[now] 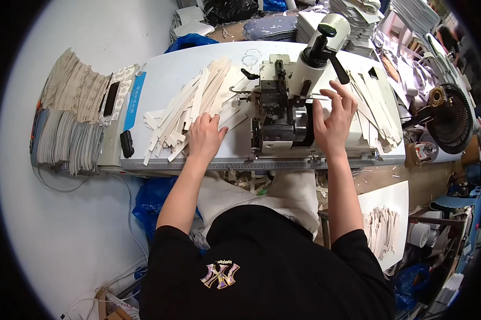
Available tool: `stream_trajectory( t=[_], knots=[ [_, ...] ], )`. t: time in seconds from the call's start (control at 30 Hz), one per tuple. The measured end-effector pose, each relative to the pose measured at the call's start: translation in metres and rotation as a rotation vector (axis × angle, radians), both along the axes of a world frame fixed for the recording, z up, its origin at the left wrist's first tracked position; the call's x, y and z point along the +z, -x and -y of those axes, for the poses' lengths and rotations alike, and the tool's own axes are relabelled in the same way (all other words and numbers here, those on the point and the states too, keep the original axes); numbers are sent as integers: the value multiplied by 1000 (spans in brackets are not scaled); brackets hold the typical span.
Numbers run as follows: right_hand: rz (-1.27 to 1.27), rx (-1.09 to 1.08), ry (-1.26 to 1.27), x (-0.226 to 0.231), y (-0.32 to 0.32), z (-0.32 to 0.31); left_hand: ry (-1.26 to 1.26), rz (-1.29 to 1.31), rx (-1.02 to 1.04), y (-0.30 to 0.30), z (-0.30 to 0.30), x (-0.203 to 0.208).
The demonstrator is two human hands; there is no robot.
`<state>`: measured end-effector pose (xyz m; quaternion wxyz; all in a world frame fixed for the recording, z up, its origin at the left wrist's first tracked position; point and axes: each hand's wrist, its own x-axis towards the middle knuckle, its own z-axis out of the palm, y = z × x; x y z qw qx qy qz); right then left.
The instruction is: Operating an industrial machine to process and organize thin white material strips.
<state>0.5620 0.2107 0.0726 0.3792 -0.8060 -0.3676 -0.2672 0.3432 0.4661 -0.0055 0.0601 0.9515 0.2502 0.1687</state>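
A fan-shaped pile of long cream strips lies on the white worktable, left of a machine. My left hand rests on the near right edge of that pile, fingers slightly bent and thumb apart; no strip shows gripped. The dark metal machine has a white arm rising from it. Just right of its working part, my right hand is raised with fingers and thumb spread, holding nothing visible. More cream strips lie on the table's right part, beyond that hand.
Stacked grey sheets and patterned beige sheets stand at the far left, beside a phone. A black fan stands at the right. Below it, a white board carries short strips. Blue plastic bags lie beneath the table.
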Motion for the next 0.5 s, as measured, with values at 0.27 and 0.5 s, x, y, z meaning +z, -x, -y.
stream_trajectory(
  t=[0.27, 0.5],
  knots=[
    [8, -5, 31, -1, 1, 3, -30, 59, -116, -14, 2, -21],
    [13, 9, 19, -1, 1, 2, 237, 165, 16, -11, -3, 9]
  ],
)
